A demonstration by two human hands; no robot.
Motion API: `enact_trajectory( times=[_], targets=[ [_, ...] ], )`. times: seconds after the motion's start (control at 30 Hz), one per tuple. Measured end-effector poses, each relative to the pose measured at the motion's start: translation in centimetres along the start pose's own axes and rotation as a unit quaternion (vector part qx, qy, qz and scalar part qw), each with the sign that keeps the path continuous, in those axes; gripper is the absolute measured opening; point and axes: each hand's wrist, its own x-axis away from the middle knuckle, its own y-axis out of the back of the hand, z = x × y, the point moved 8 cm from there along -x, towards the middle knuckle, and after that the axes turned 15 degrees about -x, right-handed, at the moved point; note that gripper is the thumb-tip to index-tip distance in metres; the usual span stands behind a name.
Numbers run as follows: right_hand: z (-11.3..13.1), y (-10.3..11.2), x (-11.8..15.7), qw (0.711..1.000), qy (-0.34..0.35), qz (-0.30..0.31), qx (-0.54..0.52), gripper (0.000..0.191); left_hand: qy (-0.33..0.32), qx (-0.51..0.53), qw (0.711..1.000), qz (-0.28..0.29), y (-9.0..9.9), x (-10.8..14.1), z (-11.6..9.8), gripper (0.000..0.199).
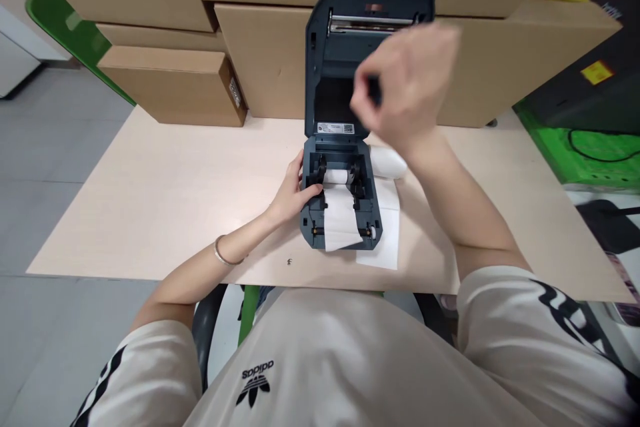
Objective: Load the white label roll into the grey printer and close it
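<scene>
A dark grey label printer [309, 227] sits on the table with its lid [320, 67] raised. Inside, a small white paper roll [336, 177] rests between two black holders, and its paper strip [343, 217] runs forward over the front roller. My left hand [295, 190] grips the printer's left side, thumb over the rim and fingers along the outer wall. My right hand [407, 83], blurred by motion, is raised in front of the lid's right part. Its fingers are curled in, with thumb and forefinger forming a ring; whether they hold anything is not visible.
A larger white roll [389, 163] and a white sheet [387, 233] lie to the printer's right. Cardboard boxes [270, 67] line the table's back, with a smaller box [175, 87] at left. A tiny dark bit [289, 261] lies near the front edge.
</scene>
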Motion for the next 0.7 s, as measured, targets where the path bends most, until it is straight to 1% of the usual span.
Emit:
enact_trajectory(
  times=[0.03,0.1,0.17,0.2,0.23,0.27,0.33,0.37,0.43,0.47,0.5,0.57,0.6,0.63,0.67,0.7],
  targets=[
    [1.1,-2.0,1.0,0.997,0.019,0.069,-0.021,0.036,-0.002,-0.001,1.0,0.004,0.0,0.0,-0.1,0.097],
    [2.8,-5.8,3.2,0.976,0.054,0.204,-0.052,0.025,-0.003,-0.005,1.0,0.01,0.1,0.1,-0.1,0.095],
    [3.2,-9.0,5.1,0.946,0.05,0.316,-0.051,0.023,-0.001,-0.02,1.0,0.005,0.4,0.1,0.2,0.091],
    [3.1,-10.3,5.8,0.931,0.039,0.361,-0.045,0.024,-0.001,-0.029,1.0,-0.001,0.5,0.1,0.4,0.089],
    [2.8,-11.3,6.2,0.919,0.027,0.391,-0.039,0.023,-0.003,-0.039,0.999,-0.007,0.7,0.2,0.5,0.087],
    [2.7,-12.0,6.4,0.913,0.017,0.407,-0.037,0.021,-0.005,-0.046,0.999,-0.011,0.8,0.2,0.7,0.086],
    [2.7,-12.9,6.3,0.907,0.003,0.418,-0.044,0.02,-0.01,-0.049,0.999,-0.011,0.8,0.2,0.9,0.085],
    [2.9,-13.0,6.2,0.907,0.0,0.417,-0.049,0.02,-0.013,-0.048,0.999,-0.01,0.8,0.2,1.0,0.084],
    [3.2,-12.2,6.1,0.912,-0.008,0.407,-0.052,0.022,-0.016,-0.046,0.999,-0.01,0.8,0.2,1.1,0.084],
    [3.2,-11.2,6.1,0.915,-0.012,0.398,-0.061,0.023,-0.016,-0.046,0.999,-0.01,0.8,0.3,1.0,0.084],
    [3.2,-9.8,6.2,0.92,-0.017,0.383,-0.086,0.024,-0.018,-0.047,0.999,-0.01,0.8,0.3,1.0,0.084],
    [2.3,-5.7,6.7,0.928,-0.03,0.329,-0.173,0.023,-0.025,-0.051,0.998,-0.009,0.8,0.3,0.7,0.084],
    [1.3,-3.3,7.1,0.928,-0.035,0.288,-0.233,0.024,-0.031,-0.052,0.998,-0.007,0.7,0.3,0.6,0.084],
    [-0.2,-1.0,7.7,0.93,-0.042,0.258,-0.257,0.029,-0.037,-0.052,0.998,-0.008,0.7,0.3,0.4,0.084],
    [-2.4,1.0,8.5,0.936,-0.066,0.232,-0.258,0.035,-0.043,-0.05,0.998,-0.009,0.7,0.2,0.2,0.083],
    [-4.8,2.3,9.6,0.936,-0.094,0.228,-0.252,0.042,-0.048,-0.047,0.998,-0.01,0.7,0.2,0.0,0.083]
  ],
)
